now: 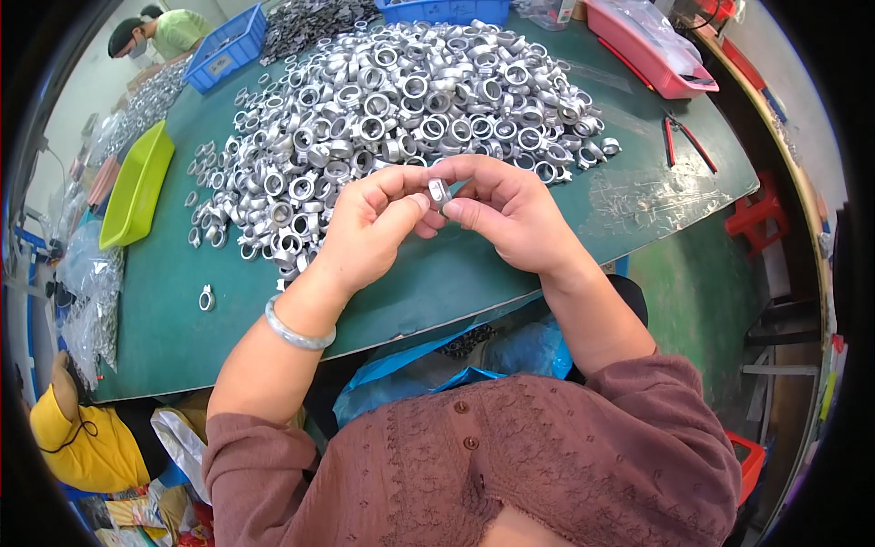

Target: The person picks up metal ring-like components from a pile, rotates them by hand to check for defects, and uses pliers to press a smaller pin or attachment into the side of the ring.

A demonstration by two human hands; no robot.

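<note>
Above the bench (410,305), between the ring pile (383,118) and the near edge, the right hand (515,217) pinches a small metal ring (439,191). The left hand (365,228) meets it; its grip I cannot tell. A slackened pinch could lose the piece among its lookalikes or over that edge.

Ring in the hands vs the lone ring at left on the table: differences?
Support: the held ring is between the left hand and right hand; the lone ring lies on the green table.
Pose: the held ring turns its outer side to the camera; the lone ring shows its round opening.
View: the held ring is partly covered by fingers; the lone ring is uncovered.
Shared: both silver-grey.
</note>
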